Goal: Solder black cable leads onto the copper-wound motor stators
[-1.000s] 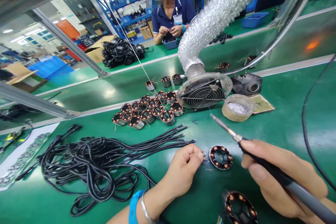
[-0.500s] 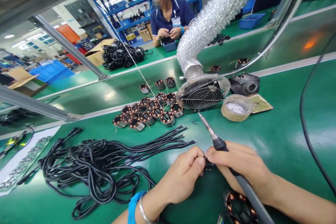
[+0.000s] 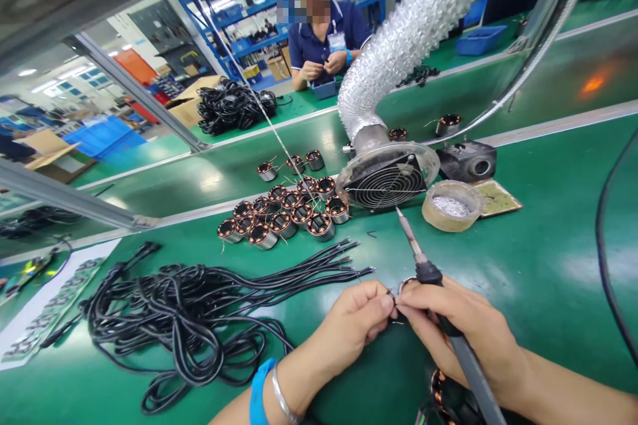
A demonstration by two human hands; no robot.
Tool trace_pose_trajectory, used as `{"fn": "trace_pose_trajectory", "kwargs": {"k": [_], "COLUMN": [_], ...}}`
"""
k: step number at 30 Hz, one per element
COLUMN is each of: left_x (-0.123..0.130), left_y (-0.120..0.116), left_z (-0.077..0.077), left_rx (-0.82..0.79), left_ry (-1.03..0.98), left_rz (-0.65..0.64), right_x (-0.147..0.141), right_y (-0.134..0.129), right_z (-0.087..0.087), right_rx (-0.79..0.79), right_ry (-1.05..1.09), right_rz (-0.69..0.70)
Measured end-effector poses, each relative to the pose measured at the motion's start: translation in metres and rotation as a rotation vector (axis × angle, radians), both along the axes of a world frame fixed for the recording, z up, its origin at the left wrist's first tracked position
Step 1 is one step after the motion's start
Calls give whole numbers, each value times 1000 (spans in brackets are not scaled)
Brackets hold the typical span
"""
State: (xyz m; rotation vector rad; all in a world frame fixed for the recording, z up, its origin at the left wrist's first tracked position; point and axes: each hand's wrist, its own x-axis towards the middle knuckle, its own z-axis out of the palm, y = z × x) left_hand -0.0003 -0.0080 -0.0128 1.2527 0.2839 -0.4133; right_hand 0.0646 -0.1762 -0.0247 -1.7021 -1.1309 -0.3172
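Note:
My left hand point(image 3: 356, 319) pinches a small dark piece with thin wire ends point(image 3: 393, 309), its exact form partly hidden by the fingers. My right hand point(image 3: 463, 325) holds a soldering iron point(image 3: 428, 272), whose bare tip points up and left near the fan. The right thumb and fingertips also meet at the small dark piece, close to my left fingertips. Below my right hand lies a copper-wound ring point(image 3: 441, 388), partly covered by the hand and the iron's handle. Part of another ring point(image 3: 407, 284) shows behind the right fingertips.
Black cables point(image 3: 184, 319) lie coiled at left. Several copper-wound rings point(image 3: 284, 222) stand behind them. A round fan point(image 3: 386, 182) with a silver duct, a solder-filled tub point(image 3: 451, 206) and a black holder point(image 3: 468, 161) are further back. A person point(image 3: 326, 40) sits across.
The soldering iron's tip has moved right, and my right hand has shifted slightly. The rings on the middle strip have moved left. My left hand keeps its pinch.

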Motion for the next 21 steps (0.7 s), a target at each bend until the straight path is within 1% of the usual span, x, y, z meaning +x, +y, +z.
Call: {"fn": "trace_pose_trajectory", "kwargs": {"k": [3,4,6,8,9,13,15,18,21], "left_x": [1,1,1,1,0,1,1,1,1], "left_y": [-3,-4,-4,-5,-5,-6,-7,-9,-11], "left_z": [1,1,2,2,3,4,4,3,2], "left_rx": [-31,-30,-22,-13,-6,43,74,129,184], "left_ry": [47,50,54,60,62,78,80,62,35], "left_rz": [87,105,125,136,141,157,160,161,155], "right_x": [1,1,1,0,0,4,6,8,9], "right_y": [-5,-6,-9,-8,-8,-5,-6,-8,-10], "right_z": [2,3,3,2,1,-3,-2,1,9], "right_rx": [-30,-49,-97,-114,-106,-47,-45,-70,-122], "right_ry": [11,24,52,54,50,49,44,48,76], "right_rz": [-57,-49,13,71,73,-10,-7,33,51]}}
